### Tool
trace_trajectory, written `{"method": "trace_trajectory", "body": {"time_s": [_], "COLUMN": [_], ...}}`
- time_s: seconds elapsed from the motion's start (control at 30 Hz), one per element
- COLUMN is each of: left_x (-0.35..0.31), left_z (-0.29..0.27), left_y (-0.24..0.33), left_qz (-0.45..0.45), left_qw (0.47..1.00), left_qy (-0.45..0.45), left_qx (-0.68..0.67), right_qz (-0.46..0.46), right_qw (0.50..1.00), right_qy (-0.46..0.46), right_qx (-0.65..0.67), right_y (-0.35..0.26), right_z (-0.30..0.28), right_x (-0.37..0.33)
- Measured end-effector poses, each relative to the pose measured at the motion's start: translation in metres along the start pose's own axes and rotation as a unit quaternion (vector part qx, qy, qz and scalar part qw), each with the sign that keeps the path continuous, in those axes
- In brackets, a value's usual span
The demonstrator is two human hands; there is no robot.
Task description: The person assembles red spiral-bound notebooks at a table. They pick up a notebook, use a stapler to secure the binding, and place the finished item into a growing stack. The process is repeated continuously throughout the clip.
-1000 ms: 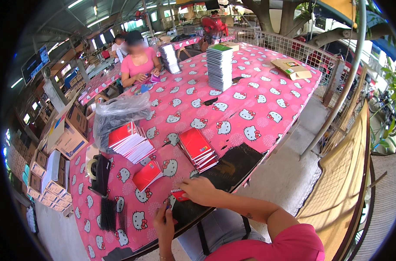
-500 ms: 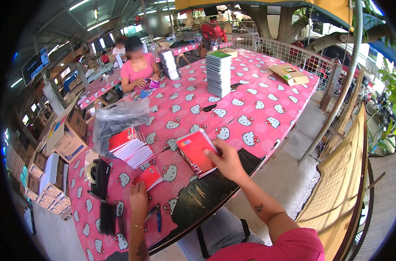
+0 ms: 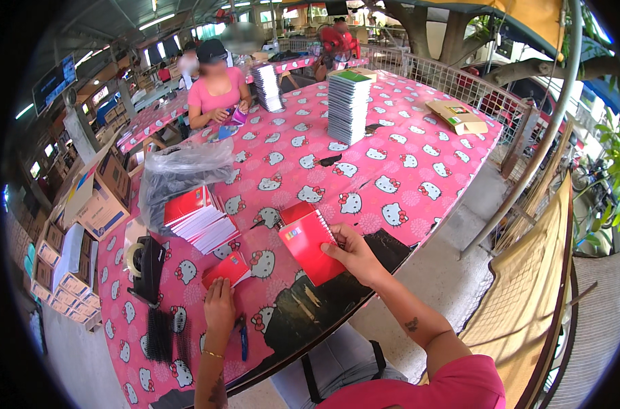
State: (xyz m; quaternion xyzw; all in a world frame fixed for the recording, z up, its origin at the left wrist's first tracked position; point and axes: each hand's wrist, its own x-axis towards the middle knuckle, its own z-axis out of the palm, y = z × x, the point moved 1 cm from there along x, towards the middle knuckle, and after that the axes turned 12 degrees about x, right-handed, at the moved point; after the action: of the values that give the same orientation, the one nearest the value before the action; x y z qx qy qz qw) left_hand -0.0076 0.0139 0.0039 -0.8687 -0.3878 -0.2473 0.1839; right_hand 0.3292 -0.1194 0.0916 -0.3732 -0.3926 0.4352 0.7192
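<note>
Pink tablecloth (image 3: 419, 163) with cat faces is covering the long table, and a co-worker (image 3: 216, 92) is sitting at the far end. Nearer, a grey plastic bag (image 3: 177, 174) is slumping behind a fanned pile of red notebooks (image 3: 199, 219). Right hand (image 3: 354, 253) is pinching one red spiral notebook (image 3: 311, 245), lifting it just above the stack. Left hand (image 3: 219, 307) is resting fingers-together on a small red card (image 3: 226, 268), possibly pressing it flat; a blue pen (image 3: 244, 337) is lying beside the wrist.
</note>
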Motion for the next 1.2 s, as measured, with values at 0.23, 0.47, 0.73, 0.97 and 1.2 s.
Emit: {"method": "trace_trajectory", "body": {"time_s": [0.23,0.47,0.73,0.97,1.2], "left_x": [0.002,-0.005,0.018,0.026,-0.01], "left_z": [0.001,0.0,-0.015,-0.104,-0.067], "left_y": [0.004,0.004,0.0,0.08,0.129], "left_qz": [-0.019,-0.031,-0.028,0.075,-0.072], "left_qw": [0.999,1.0,0.999,0.993,0.969], "left_qy": [-0.015,0.0,-0.035,0.023,0.018], "left_qx": [-0.025,-0.006,-0.03,-0.091,-0.237], "right_qz": [-0.113,-0.105,-0.067,-0.155,0.051], "right_qw": [0.968,0.978,0.844,0.904,0.981], "right_qy": [0.142,0.077,0.069,-0.307,-0.131], "right_qx": [0.175,0.165,-0.527,-0.254,-0.131], "right_y": [-0.047,-0.086,0.06,0.019,0.092], "right_z": [-0.019,0.008,-0.06,0.041,0.025], "right_x": [0.02,0.042,0.09,-0.012,-0.068]}}
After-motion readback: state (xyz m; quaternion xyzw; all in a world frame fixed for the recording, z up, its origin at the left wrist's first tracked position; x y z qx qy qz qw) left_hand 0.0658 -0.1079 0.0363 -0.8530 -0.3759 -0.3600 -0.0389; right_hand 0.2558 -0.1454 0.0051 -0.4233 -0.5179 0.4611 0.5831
